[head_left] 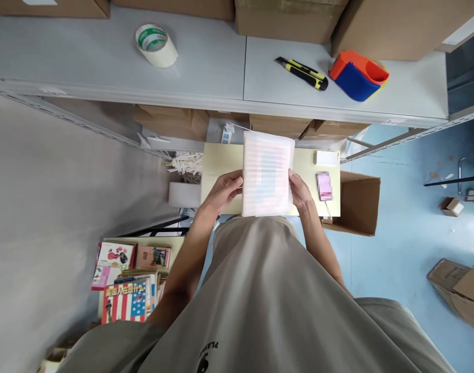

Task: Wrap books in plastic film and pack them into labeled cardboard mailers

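Note:
A flat rectangular packet (268, 173) in translucent white ribbed wrap is held upright in front of my body, over the pale yellow table (223, 160). Blurred pink and blue print shows through the wrap; what lies inside cannot be made out. My left hand (226, 190) grips the packet's left edge, thumb in front. On the opposite edge, my right hand (299, 190) holds it with the fingers partly hidden behind. To the right of that hand lie a phone (324, 186) with a cable and a small white box (327, 158).
Above the table, a grey shelf (205, 62) carries a tape roll (157, 46), a utility knife (302, 72), an orange-and-blue tape dispenser (359, 76) and cardboard boxes (291, 20). An open carton (361, 202) stands right of the table. Books (124, 300) are stacked at lower left.

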